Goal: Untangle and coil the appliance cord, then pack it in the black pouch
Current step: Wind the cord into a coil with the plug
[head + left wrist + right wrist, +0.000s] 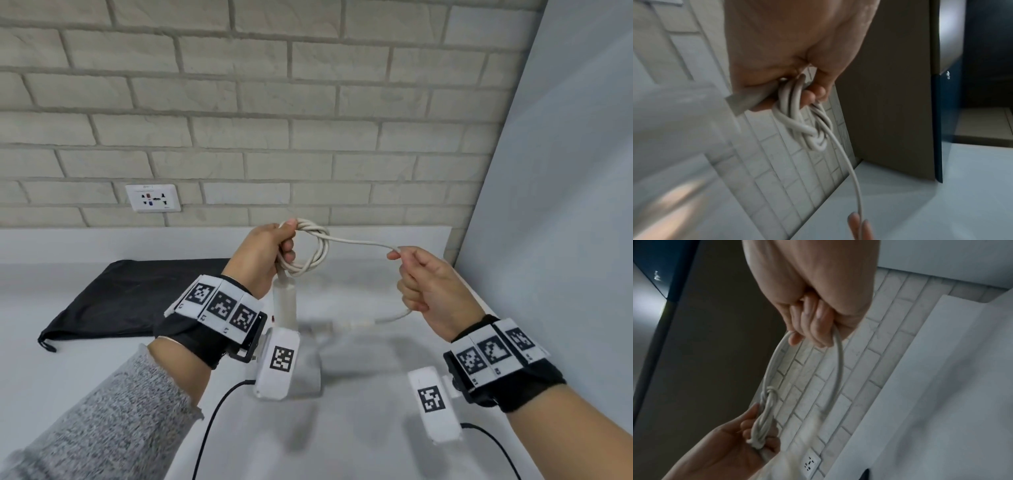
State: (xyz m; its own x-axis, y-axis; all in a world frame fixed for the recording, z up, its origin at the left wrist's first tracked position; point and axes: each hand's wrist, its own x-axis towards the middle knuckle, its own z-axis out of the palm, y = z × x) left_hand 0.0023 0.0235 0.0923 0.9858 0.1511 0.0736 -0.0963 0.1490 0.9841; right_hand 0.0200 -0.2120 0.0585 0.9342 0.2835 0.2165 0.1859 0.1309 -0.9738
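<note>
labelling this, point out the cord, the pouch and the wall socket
cord (310, 250), head view, on the coiled loops
pouch (137, 298), head view, on its flat middle
wall socket (152, 198), head view, on its faceplate

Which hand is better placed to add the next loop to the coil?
Probably the right hand: it pinches the free run of the cord, while the left hand already grips the coiled loops.

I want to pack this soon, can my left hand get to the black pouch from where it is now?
Probably yes: the black pouch lies flat just beside the left hand with nothing between, but that hand grips the coiled cord.
</note>
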